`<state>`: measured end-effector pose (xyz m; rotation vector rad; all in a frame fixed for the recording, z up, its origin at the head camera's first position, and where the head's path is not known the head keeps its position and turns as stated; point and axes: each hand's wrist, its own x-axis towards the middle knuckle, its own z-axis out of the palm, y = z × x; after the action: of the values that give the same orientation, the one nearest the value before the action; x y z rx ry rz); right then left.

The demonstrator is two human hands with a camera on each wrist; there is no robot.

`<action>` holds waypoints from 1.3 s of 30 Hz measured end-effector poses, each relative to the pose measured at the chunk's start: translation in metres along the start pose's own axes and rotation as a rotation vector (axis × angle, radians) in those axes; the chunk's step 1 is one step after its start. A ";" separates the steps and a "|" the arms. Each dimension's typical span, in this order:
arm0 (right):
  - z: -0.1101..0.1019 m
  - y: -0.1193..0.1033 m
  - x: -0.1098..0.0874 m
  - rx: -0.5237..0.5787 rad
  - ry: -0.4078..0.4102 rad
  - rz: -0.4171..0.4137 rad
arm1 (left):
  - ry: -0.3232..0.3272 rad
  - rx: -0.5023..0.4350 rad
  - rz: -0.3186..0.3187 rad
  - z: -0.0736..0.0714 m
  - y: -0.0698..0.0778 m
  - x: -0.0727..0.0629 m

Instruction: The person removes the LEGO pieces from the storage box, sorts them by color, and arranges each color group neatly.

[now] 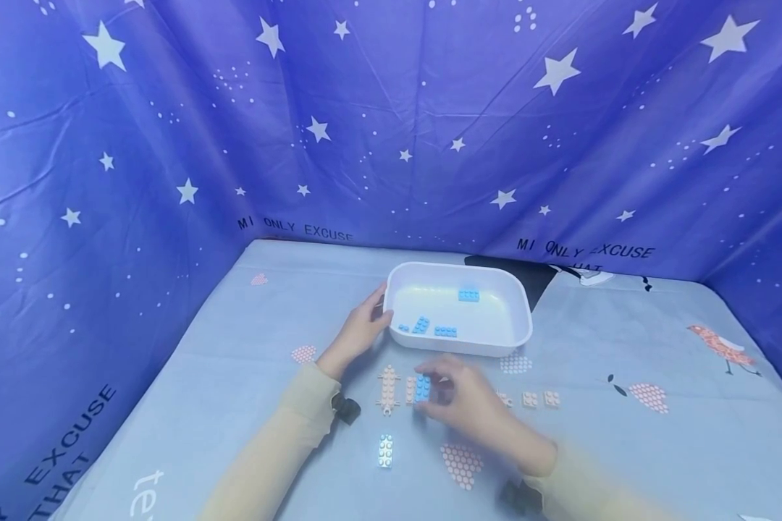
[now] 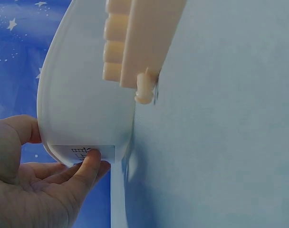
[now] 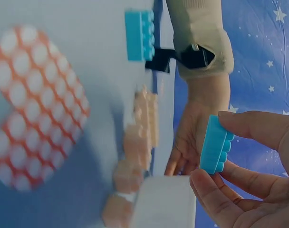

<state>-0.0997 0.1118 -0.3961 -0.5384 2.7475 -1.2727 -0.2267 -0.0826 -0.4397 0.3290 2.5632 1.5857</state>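
Note:
My left hand (image 1: pixel 360 327) grips the left end of a white plastic tub (image 1: pixel 459 349), with its fingertips on the labelled outer wall. My right hand (image 1: pixel 465 398) pinches a blue building brick (image 3: pixel 216 145) between thumb and fingers, its studs facing sideways in the right wrist view. From the head, this brick shows just right of a beige brick (image 1: pixel 410 391). Left of that lies a long beige piece with side pegs (image 1: pixel 388 389). Another blue brick (image 1: pixel 385 451) lies on the cloth nearer to me. Several blue bricks (image 1: pixel 468 295) are inside the tub.
Two small beige bricks (image 1: pixel 529 399) sit right of my right hand, with another beige piece (image 1: pixel 505 399) partly hidden behind it. A patterned light blue cloth (image 1: pixel 234 391) covers the table. Starry blue curtains (image 1: pixel 378 108) hang at the back and sides.

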 end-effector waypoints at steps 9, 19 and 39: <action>0.016 -0.001 -0.014 -0.034 -0.087 -0.010 | 0.003 -0.003 -0.012 0.000 0.001 -0.001; 0.026 0.001 -0.019 -0.073 -0.124 -0.002 | -0.003 -0.004 -0.018 0.000 0.001 0.001; 0.047 0.009 -0.026 -0.202 -0.161 -0.035 | -0.002 -0.015 -0.018 0.000 0.001 0.001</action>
<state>-0.0687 0.0916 -0.4360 -0.6749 2.7564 -0.9181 -0.2277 -0.0821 -0.4389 0.3057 2.5439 1.5973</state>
